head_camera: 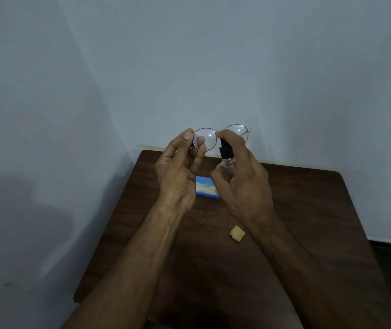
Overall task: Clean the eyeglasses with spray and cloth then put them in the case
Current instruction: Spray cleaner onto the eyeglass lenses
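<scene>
**Position of parts**

The eyeglasses (207, 135) are held up above the far edge of the counter (308, 210), at the centre of the frame. Their long axis runs across the frame from left to right and rises slightly toward the right. The lenses face the camera.

**State of each grip**

- The left hand (178, 167) pinches the outer rim of the lens at frame left. The thumb lies on the near side, and the fingertips show through the glass from behind.
- The right hand (244, 176) is wrapped round the spray bottle (225, 154). The bottle stands upright, and the forefinger is laid over the top of its black pump head.

**Governing relation**

The pump head sits just below and to the right of the frame-left lens, close to the bridge and on the camera side of the frame. From the nozzle, that lens lies up and to the left. The other lens lies up and to the right, partly hidden behind the right hand. Which way the nozzle opening points cannot be told.

**Judgement**

The step in hand appears to be spraying. The right hand is the acting hand, and the left hand only presents the lens.

**Other items**

The blue case (207, 189) lies on the counter below the hands. The folded yellow cloth (237, 233) lies nearer the camera, well apart from both hands.
</scene>
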